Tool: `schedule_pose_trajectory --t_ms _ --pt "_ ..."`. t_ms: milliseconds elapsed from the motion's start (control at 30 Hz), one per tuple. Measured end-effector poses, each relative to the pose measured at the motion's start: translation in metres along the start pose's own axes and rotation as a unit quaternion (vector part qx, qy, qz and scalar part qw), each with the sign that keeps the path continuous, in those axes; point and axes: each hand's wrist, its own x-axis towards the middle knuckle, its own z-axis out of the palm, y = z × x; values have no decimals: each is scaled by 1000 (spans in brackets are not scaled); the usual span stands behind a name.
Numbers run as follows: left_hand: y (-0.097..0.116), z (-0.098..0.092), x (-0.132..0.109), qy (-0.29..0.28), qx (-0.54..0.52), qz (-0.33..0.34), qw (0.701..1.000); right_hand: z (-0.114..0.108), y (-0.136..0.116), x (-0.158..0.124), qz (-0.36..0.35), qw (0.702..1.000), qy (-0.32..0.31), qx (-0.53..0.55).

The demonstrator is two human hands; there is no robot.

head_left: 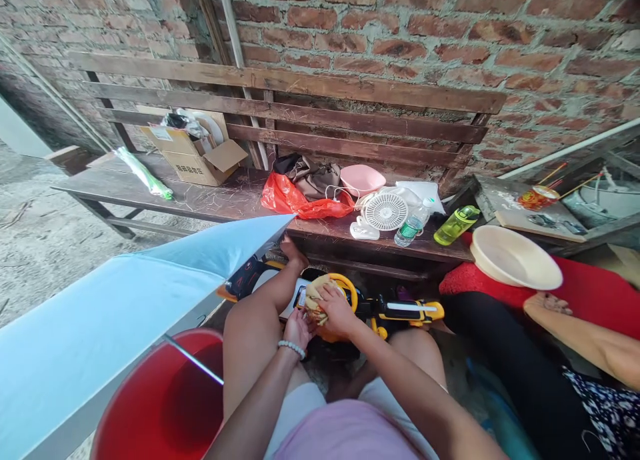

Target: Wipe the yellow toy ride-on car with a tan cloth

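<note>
A tan, crumpled, cloth-like bundle [316, 291] with yellowish and reddish parts at its lower end is between my hands, above my lap. My right hand [336, 308] lies over its right side with the fingers curled onto it. Close below, my left hand [299, 327], with a beaded bracelet at the wrist, has its fingers bent at the bundle's lower edge; what exactly they pinch is too small to make out. Just beyond the bundle is the yellow steering wheel [353, 288] of a ride-on toy, partly covered by my hands.
A wooden bench [220, 203] carries a cardboard box [193, 160], red plastic bag [300, 197], white fan [385, 211] and bottles. A light blue panel [150, 287] and red bucket [155, 407] stand left. At right, another person's hand [547, 303] rests near a cream basin [515, 257].
</note>
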Motion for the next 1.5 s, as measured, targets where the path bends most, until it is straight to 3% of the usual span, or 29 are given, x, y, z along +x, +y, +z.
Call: schedule_pose_trajectory --t_ms 133,267,400,633,733,833,933,1033,1133,1333,1500 --pt "0 3 -4 -22 -3 10 1000 15 1 -40 -26 999 -12 16" --pt "-1 3 -6 -24 4 1 1000 27 9 -78 1 999 -6 33" --pt "-1 2 -7 -18 21 0 1000 23 8 -93 35 999 -3 27" --pt "-3 0 -3 2 31 10 999 -25 -5 -90 133 991 -19 14" --pt "-3 -2 1 7 28 11 1000 -51 -9 -69 102 994 51 -2" --pt "-3 -6 6 0 8 -2 1000 -61 -9 -36 36 993 108 -17" --pt "-3 -10 9 -13 -6 -11 1000 -49 -1 -7 -13 996 82 -15" --pt "-4 -12 8 -27 6 -6 1000 -28 12 4 1 999 35 -12" --pt "-4 -11 8 -25 31 -3 999 -12 16 -1 53 998 43 -14" --pt "-2 -6 6 -10 45 -6 999 0 -1 -21 179 982 45 -46" --pt "-1 -3 3 7 39 0 999 18 -6 -46 188 980 37 -49"
